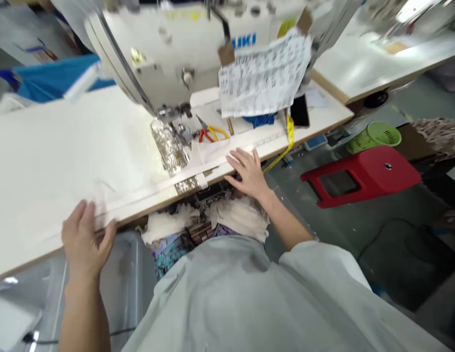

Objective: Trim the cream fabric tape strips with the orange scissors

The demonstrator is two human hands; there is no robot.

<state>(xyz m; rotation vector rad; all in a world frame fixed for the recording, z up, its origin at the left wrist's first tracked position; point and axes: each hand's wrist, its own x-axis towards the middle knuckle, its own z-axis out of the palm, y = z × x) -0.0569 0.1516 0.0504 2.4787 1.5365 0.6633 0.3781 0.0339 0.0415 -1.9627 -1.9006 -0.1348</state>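
A long white fabric strip (165, 184) lies along the front edge of the white sewing table, passing in front of the sewing machine (165, 58). My left hand (84, 237) rests at the table edge on the strip's left part, thumb and fingers apart; motion blurs it slightly. Farther right, my right hand (249, 173) lies on the strip with its fingers spread. Between the hands, shiny metallic tape (170, 146) covers the machine bed below the needle area. Behind the strip sit small snips (213, 133) with red and yellow handles.
A handwritten paper sheet (266, 73) hangs from the machine. A yellow tape measure (290, 132) droops over the table edge beside a dark phone (300, 111). On the floor are a red stool (377, 168) and a green basket (377, 137). A grey plastic bin (134, 274) stands below the table.
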